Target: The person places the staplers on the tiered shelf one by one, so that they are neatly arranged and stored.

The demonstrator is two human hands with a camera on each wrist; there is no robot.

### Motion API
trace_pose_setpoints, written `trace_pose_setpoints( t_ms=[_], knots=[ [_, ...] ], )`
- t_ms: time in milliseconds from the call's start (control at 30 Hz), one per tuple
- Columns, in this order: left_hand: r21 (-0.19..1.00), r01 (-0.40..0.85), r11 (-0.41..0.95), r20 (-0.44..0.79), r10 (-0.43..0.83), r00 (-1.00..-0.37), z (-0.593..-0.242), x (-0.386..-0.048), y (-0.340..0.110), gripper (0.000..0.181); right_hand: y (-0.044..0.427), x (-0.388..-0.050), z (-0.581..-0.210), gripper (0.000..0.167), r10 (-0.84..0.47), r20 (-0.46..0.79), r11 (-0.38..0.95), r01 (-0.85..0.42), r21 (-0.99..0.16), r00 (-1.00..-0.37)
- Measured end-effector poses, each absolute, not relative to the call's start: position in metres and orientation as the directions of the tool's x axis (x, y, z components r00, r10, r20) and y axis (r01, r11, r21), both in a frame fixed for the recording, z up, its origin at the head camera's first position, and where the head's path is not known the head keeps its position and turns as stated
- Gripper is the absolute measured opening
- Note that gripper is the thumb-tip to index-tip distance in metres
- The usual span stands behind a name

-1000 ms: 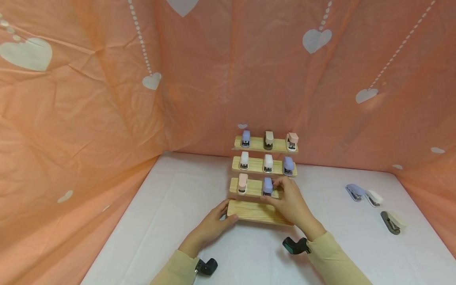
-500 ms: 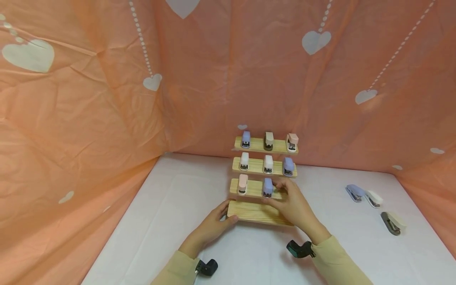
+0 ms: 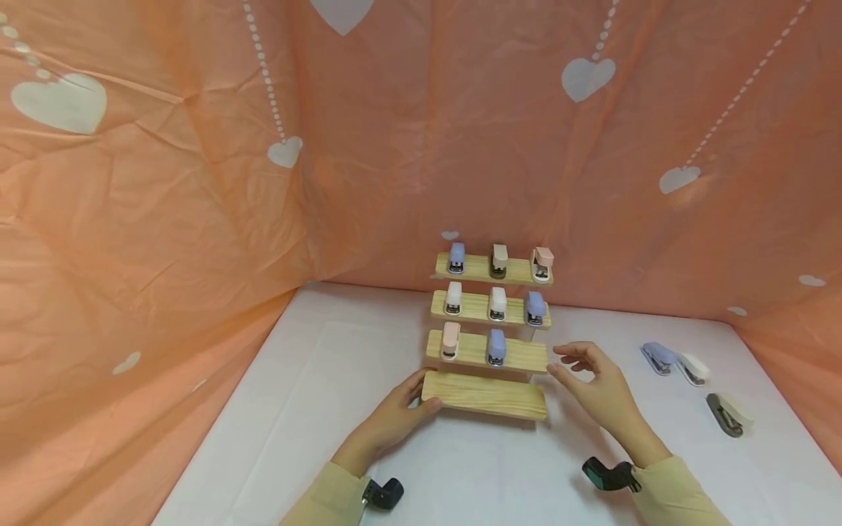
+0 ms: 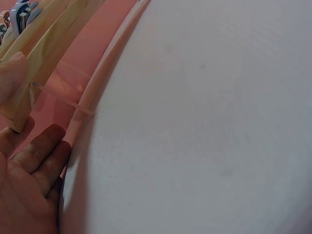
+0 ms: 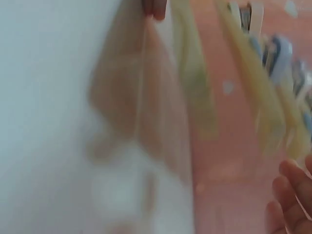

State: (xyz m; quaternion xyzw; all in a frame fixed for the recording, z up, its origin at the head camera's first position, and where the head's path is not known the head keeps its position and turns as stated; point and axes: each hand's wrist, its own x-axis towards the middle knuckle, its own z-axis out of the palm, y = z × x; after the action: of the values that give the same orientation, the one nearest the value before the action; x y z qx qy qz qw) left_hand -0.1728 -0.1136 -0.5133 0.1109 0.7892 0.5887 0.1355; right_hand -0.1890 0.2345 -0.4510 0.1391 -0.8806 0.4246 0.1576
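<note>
A person's left hand (image 3: 391,420) is holding the left end of a four-tier wooden rack (image 3: 483,394) near the centre of the frame, its grip clamped on the bottom board with the thumb lying along the front edge. The left-wrist view is showing that thumb on the pale wood at the left edge of the frame, the fingers spreading below. The right hand (image 3: 595,383) is hovering just beside the right end of the second board from the bottom, its grip apart, thumb and index finger pointing left; the right-wrist view is blurring around it.

On that board, a pink stapler (image 3: 450,341) is standing toward the left and a lavender stapler (image 3: 496,347) near the middle. One tier up, a left white stapler (image 3: 453,298), a middle white stapler (image 3: 497,303) and a second lavender stapler (image 3: 535,308) are lining up. Three more staplers (image 3: 498,261) are occupying the top board.

At the right of the frame, a loose lavender stapler (image 3: 658,358), a loose white stapler (image 3: 693,369) and a beige-and-grey stapler (image 3: 729,414) are lying on the white counter (image 3: 329,372). An orange cloth (image 3: 368,183) with white hearts is hanging behind, and black wrist cameras (image 3: 610,475) are jutting from both sleeves (image 3: 677,491).
</note>
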Motion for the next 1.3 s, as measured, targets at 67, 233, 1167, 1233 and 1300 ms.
trace_pose_setpoints(
  t_ms=[67, 233, 1167, 1233, 1300],
  knots=[
    [0.958, 0.017, 0.286, -0.083, 0.335, -0.939, -0.513, -0.173, -0.113, 0.078, 0.247, -0.190, -0.454, 0.038, -0.075, 0.399, 0.636, -0.352, -0.686, -0.914],
    [0.959, 0.010, 0.283, -0.087, 0.327, -0.941, -0.512, -0.172, -0.112, 0.074, 0.277, -0.192, -0.454, 0.060, 0.001, 0.331, 0.701, -0.235, -0.674, -0.944],
    [0.966, 0.042, 0.256, -0.050, 0.343, -0.938, -0.513, -0.171, -0.111, 0.069, 0.370, -0.220, -0.465, 0.086, 0.245, 0.116, 0.694, 0.090, -0.714, -0.963],
    [0.965, 0.049, 0.259, -0.044, 0.341, -0.939, -0.514, -0.172, -0.111, 0.068, 0.373, -0.222, -0.467, 0.087, 0.232, 0.089, 0.692, 0.100, -0.715, -0.969],
    [0.963, 0.058, 0.262, -0.036, 0.339, -0.940, -0.513, -0.173, -0.110, 0.066, 0.375, -0.223, -0.468, 0.088, 0.215, 0.056, 0.692, 0.112, -0.713, -0.975]
  ],
)
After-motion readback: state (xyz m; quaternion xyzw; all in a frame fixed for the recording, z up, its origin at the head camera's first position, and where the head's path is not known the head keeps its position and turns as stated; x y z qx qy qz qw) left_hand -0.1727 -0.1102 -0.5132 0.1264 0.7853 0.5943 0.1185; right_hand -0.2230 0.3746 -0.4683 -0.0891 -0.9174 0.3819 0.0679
